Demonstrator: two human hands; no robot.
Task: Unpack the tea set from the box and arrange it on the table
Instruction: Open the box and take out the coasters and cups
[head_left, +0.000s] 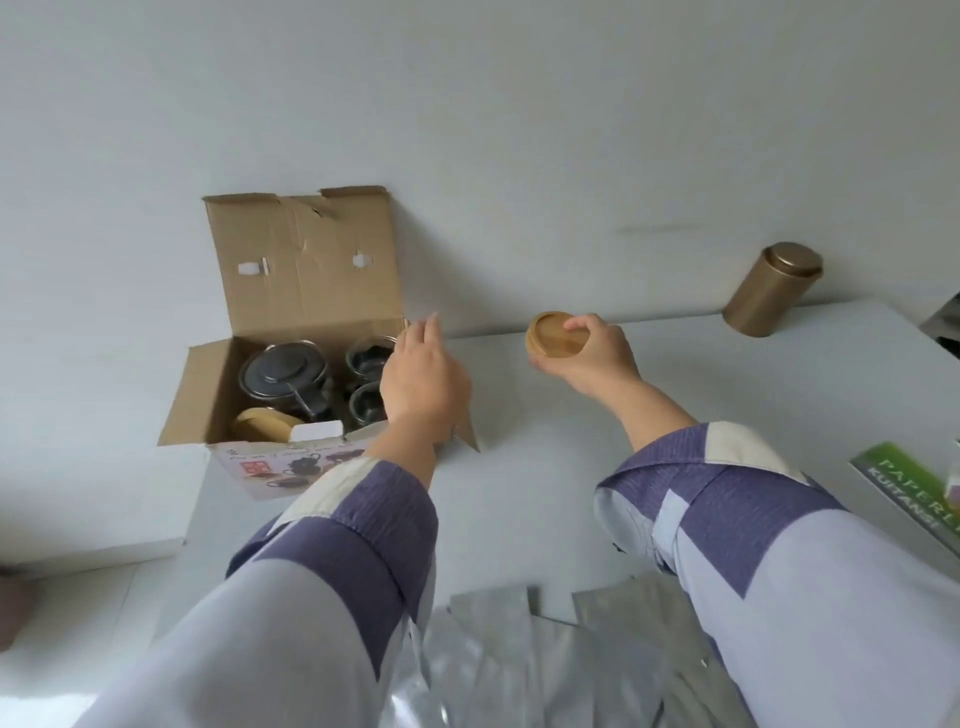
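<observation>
- The cardboard box (291, 364) stands open at the far left of the white surface (519, 467), and most of the tea set is inside it: a glass teapot (283, 371), two glass cups (371, 353) and wooden coasters (262, 423).
- The right hand (587, 358) grips one round wooden coaster (556, 335) just above the surface, right of the box.
- The left hand (423, 382) hovers over the right edge of the box, fingers loosely spread, holding nothing.
- I judge the unpacking is at its beginning; next the coaster needs a free place, and the left hand must reach down for a cup.
</observation>
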